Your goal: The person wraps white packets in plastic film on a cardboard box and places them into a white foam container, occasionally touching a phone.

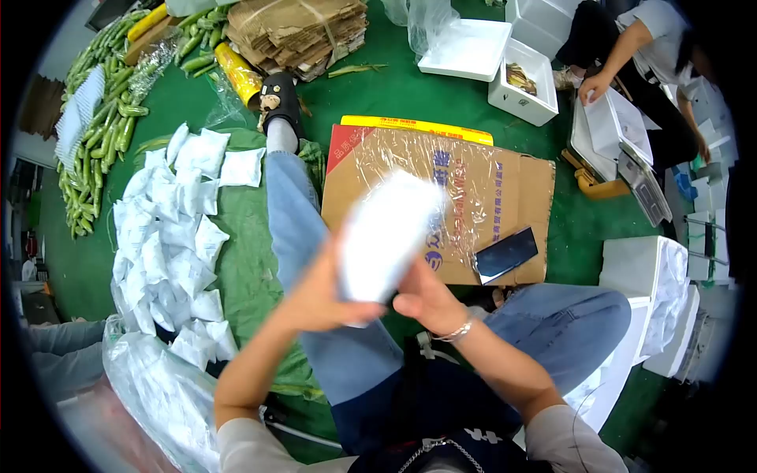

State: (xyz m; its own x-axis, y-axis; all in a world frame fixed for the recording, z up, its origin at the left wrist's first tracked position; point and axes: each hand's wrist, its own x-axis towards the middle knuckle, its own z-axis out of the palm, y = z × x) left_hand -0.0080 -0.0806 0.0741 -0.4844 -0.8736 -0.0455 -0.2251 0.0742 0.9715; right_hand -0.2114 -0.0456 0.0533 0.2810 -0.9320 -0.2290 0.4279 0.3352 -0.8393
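Note:
A blurred white block-like item (390,236) is held up above the flattened cardboard box (516,185). My left hand (319,288) is closed round its left side, with the thumb at the lower end. At the lower right side, my right hand (430,296) grips the same item, a bracelet on its wrist. A dark phone (506,254) lies on the cardboard, to the right of my hands. White packets (162,236) are heaped on a green sheet (246,236) to the left.
Green corn cobs (114,130) lie at the upper left, near stacked brown cardboard (292,31). White foam boxes (524,87) stand at the upper right. Beside them a co-worker (646,47) handles another foam box. A clear bag of packets (162,402) is at the lower left.

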